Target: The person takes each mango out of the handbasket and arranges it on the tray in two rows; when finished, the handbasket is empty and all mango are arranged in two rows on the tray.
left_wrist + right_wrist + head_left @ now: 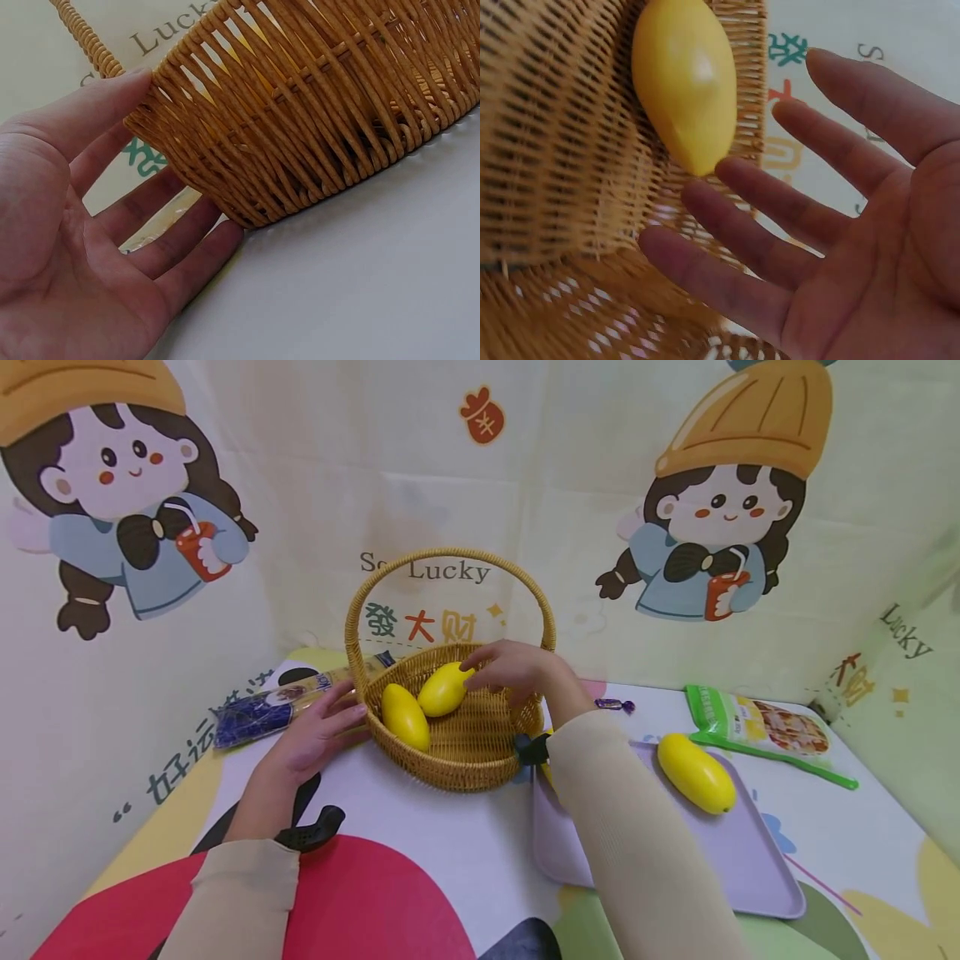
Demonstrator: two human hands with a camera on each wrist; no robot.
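Observation:
A wicker basket (465, 774) with a tall arched handle stands on the table, two yellow mangoes inside. One mango (405, 717) lies along the basket's left wall; the other mango (444, 690) is beside it, farther back. My left hand (318, 735) rests against the outside of the basket's left end, its fingers spread along the weave and the thumb at the rim (150, 82). Over the basket, my right hand (513, 667) has its fingers extended and spread, holding nothing. Its fingertips are close to the tip of the back mango (686, 90); whether they touch cannot be told.
A lilac tray (757, 881) right of the basket bears a yellow mango (696, 774); another yellow thing is mostly hidden by my right sleeve. Behind the tray lie a green food packet (772, 731) and a purple-wrapped candy (615, 704). A blue-and-gold bag (258, 714) lies left of the basket.

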